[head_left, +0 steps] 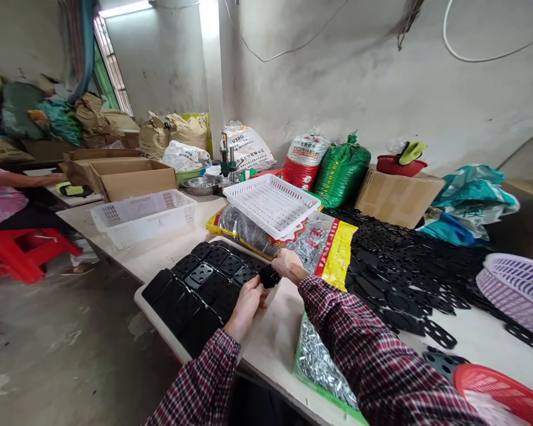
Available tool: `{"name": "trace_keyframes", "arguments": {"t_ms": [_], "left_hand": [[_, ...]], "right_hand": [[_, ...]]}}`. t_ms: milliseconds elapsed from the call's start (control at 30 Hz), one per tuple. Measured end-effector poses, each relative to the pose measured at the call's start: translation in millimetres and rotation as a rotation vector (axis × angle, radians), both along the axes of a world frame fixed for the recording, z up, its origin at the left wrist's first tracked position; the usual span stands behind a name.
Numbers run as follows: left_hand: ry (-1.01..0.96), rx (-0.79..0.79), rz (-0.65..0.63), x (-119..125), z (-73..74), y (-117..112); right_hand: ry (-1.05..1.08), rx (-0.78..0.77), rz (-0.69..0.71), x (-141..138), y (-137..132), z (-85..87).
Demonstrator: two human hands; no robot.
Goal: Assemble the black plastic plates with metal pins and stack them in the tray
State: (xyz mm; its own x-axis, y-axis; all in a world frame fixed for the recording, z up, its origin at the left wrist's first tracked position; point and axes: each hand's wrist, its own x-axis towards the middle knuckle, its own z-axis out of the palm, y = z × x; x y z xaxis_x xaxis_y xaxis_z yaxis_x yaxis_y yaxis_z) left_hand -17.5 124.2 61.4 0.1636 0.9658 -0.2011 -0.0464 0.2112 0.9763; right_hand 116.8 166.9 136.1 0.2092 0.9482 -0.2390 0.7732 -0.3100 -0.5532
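Between my two hands is a small stack of black plastic plates (269, 276); how many, I cannot tell. My left hand (245, 305) is closed on its near left side. From the far right, the curled fingers of my right hand (288, 264) grip the same pieces. They are at the right edge of a white tray (177, 348) packed with rows of black plates with holes (201, 276). Close to my right forearm, a green-rimmed tray (300, 355) holds many small silvery metal pins or rivets (322, 361).
A white slotted basket (273, 201) rests on a grey and yellow sack (337, 251). Loose black parts (395, 272) cover the table's right side, near purple (515, 290) and red baskets (501, 384). At left stand a white crate (146, 219), cardboard boxes (131, 179) and a seated person (4, 195).
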Motion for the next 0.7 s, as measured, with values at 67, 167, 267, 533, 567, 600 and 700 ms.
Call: {"name": "trace_keyframes", "arguments": {"t_ms": [67,167,267,533,567,600,700], "left_hand": [[0.026,0.026,-0.001,0.7,0.4,-2.2],[0.099,0.098,-0.001,0.1,1.0,-5.5],[0.245,0.217,0.015,-2.4,4.3,-3.4],[0.684,0.582,-0.083,14.0,26.0,26.2],[0.730,0.602,-0.106,18.4,27.4,29.8],[0.774,0.616,-0.125,22.6,28.4,33.1],[0.899,0.629,-0.173,30.8,29.2,41.1]], "right_hand": [[0.051,0.010,0.012,3.4,-0.1,-2.3],[0.143,0.025,0.007,13.2,-0.8,-7.9],[0.235,0.020,-0.042,25.7,-6.2,-15.6],[0.505,0.016,-0.135,23.3,-41.9,-37.8],[0.539,0.023,-0.147,20.7,-43.7,-39.4],[0.570,0.029,-0.157,18.4,-44.6,-40.6],[0.639,0.045,-0.180,14.3,-44.3,-42.1]]}}
